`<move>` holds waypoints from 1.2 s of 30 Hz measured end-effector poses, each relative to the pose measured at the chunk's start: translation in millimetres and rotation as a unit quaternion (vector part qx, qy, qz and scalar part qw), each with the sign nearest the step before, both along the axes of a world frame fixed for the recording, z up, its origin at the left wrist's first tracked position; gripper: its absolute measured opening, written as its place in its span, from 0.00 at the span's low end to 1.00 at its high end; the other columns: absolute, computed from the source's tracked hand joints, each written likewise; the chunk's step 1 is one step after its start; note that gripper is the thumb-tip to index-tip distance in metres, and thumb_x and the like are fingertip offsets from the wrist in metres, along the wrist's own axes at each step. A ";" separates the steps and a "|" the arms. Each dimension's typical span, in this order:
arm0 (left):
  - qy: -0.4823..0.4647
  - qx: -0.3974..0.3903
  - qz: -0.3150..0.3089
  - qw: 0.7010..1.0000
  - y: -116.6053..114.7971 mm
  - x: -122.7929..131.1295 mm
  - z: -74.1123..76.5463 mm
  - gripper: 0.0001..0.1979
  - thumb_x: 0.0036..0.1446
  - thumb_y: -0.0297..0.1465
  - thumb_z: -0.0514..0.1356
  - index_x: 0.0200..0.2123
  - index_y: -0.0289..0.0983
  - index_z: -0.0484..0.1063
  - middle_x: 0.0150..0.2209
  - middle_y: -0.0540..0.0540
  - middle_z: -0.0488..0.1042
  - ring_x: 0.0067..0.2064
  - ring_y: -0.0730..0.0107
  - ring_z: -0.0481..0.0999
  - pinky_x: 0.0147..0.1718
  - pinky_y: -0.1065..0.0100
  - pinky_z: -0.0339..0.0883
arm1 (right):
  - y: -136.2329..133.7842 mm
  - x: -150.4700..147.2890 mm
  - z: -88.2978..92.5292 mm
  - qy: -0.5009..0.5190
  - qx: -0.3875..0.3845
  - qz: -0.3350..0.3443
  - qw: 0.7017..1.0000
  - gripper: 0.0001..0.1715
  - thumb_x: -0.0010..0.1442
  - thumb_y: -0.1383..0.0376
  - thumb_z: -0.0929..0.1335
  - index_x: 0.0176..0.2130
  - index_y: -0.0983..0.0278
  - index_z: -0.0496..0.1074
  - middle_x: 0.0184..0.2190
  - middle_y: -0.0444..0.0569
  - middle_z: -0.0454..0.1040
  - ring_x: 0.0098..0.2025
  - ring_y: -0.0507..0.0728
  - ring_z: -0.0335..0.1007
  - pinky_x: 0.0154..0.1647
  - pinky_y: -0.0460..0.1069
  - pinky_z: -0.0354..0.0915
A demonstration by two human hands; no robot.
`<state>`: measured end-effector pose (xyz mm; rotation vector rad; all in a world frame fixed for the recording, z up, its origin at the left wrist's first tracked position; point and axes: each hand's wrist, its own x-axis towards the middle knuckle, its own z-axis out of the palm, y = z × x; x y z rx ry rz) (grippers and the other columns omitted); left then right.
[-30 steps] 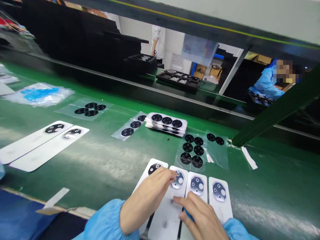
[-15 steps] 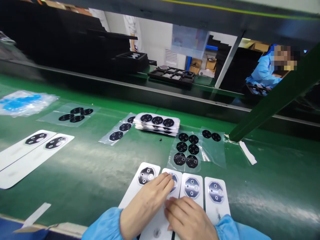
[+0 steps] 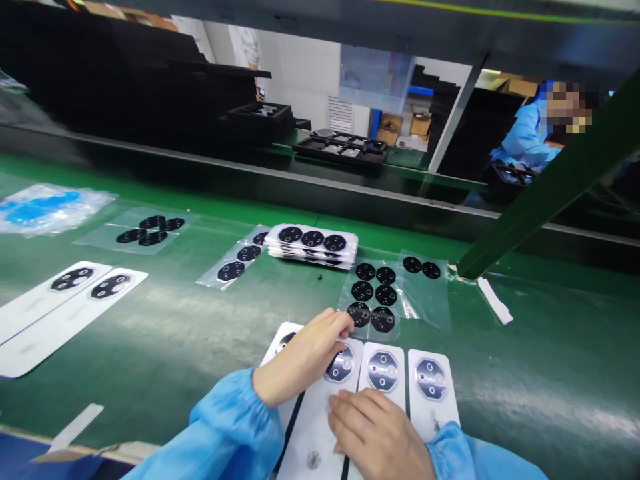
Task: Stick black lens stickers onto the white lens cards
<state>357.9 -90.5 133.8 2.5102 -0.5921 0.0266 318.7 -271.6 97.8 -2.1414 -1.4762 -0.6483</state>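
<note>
2 white panels [image 3: 313,427] beneath left grip [image 3: 310,351]

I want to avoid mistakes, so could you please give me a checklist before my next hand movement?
1. Front white panels side by side: ok, four.
2. Octagon on the second panel from left unobstructed: not ok, the left hand partly overlaps it.
3. Rightmost panel's octagon fully visible: ok.
4. Right hand holding nothing: cannot tell, palm hidden.
5. Table free of bits: not ok, dark speck near the white stack.
</note>
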 end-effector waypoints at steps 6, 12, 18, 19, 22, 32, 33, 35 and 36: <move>0.029 -0.002 -0.027 0.999 -1.5 12.1 -4.5 0.13 0.52 0.14 0.49 0.34 0.38 0.59 0.31 0.51 0.66 0.32 0.71 0.67 0.31 0.72 0.63 | 0.2 -0.4 2.7 0.003 0.008 0.002 1.000 0.18 0.69 0.66 0.58 0.37 0.70 0.74 0.37 0.48 0.79 0.42 0.54 0.72 0.38 0.48 0.65; 0.017 0.015 -0.079 0.997 -0.2 9.3 -4.2 0.14 0.55 0.13 0.46 0.35 0.38 0.60 0.32 0.49 0.65 0.35 0.68 0.64 0.34 0.69 0.63 | -0.2 -0.8 2.2 0.008 0.004 -0.001 1.000 0.17 0.68 0.67 0.58 0.38 0.70 0.73 0.38 0.48 0.79 0.43 0.54 0.72 0.41 0.49 0.66; -0.015 0.020 -0.107 0.994 0.1 -1.5 -7.6 0.13 0.60 0.16 0.42 0.38 0.36 0.60 0.37 0.45 0.65 0.38 0.65 0.61 0.40 0.64 0.62 | -0.1 -3.5 0.0 0.002 0.000 -0.012 1.000 0.17 0.68 0.68 0.57 0.39 0.71 0.73 0.39 0.49 0.79 0.44 0.54 0.72 0.45 0.50 0.65; -0.019 0.020 -0.105 0.994 0.1 -4.0 -7.9 0.13 0.61 0.17 0.41 0.39 0.36 0.60 0.37 0.45 0.65 0.38 0.65 0.61 0.40 0.64 0.62 | -0.2 -3.9 -0.1 0.003 0.001 -0.013 1.000 0.18 0.69 0.68 0.57 0.39 0.71 0.73 0.39 0.50 0.79 0.44 0.55 0.72 0.45 0.50 0.65; -0.023 0.019 -0.096 0.995 1.1 -13.7 -9.4 0.12 0.63 0.19 0.41 0.39 0.35 0.60 0.37 0.44 0.64 0.38 0.64 0.61 0.40 0.64 0.62 | -0.4 -4.3 1.3 0.010 0.000 -0.010 1.000 0.19 0.69 0.68 0.56 0.40 0.72 0.73 0.39 0.51 0.78 0.43 0.55 0.72 0.44 0.50 0.66; 0.011 -0.082 -0.048 0.995 9.4 -52.6 -19.6 0.11 0.63 0.19 0.41 0.37 0.38 0.58 0.36 0.48 0.64 0.37 0.68 0.63 0.38 0.67 0.63 | 0.7 -6.4 7.2 0.025 -0.001 -0.017 1.000 0.19 0.69 0.69 0.56 0.38 0.71 0.73 0.38 0.50 0.78 0.43 0.54 0.72 0.45 0.49 0.65; 0.008 -0.087 -0.043 0.995 9.3 -55.9 -20.9 0.11 0.63 0.19 0.41 0.37 0.38 0.58 0.36 0.48 0.64 0.37 0.68 0.63 0.38 0.67 0.63 | 1.0 -6.9 7.3 0.024 -0.001 -0.019 1.000 0.19 0.69 0.69 0.56 0.38 0.71 0.73 0.38 0.50 0.78 0.43 0.54 0.72 0.45 0.49 0.65; 0.009 -0.100 -0.033 0.994 8.6 -62.6 -23.6 0.11 0.63 0.20 0.42 0.38 0.39 0.58 0.36 0.47 0.64 0.37 0.69 0.64 0.38 0.67 0.64 | 1.5 -7.5 7.5 0.025 -0.004 -0.018 1.000 0.18 0.69 0.68 0.56 0.39 0.71 0.73 0.37 0.50 0.78 0.43 0.55 0.72 0.44 0.49 0.66; 0.014 -0.107 -0.028 0.994 8.4 -66.3 -24.5 0.11 0.63 0.20 0.42 0.38 0.39 0.58 0.37 0.48 0.64 0.37 0.69 0.64 0.38 0.67 0.64 | 1.5 -7.6 7.7 0.030 -0.008 -0.015 0.999 0.18 0.69 0.68 0.57 0.39 0.71 0.72 0.37 0.50 0.78 0.42 0.55 0.73 0.43 0.50 0.66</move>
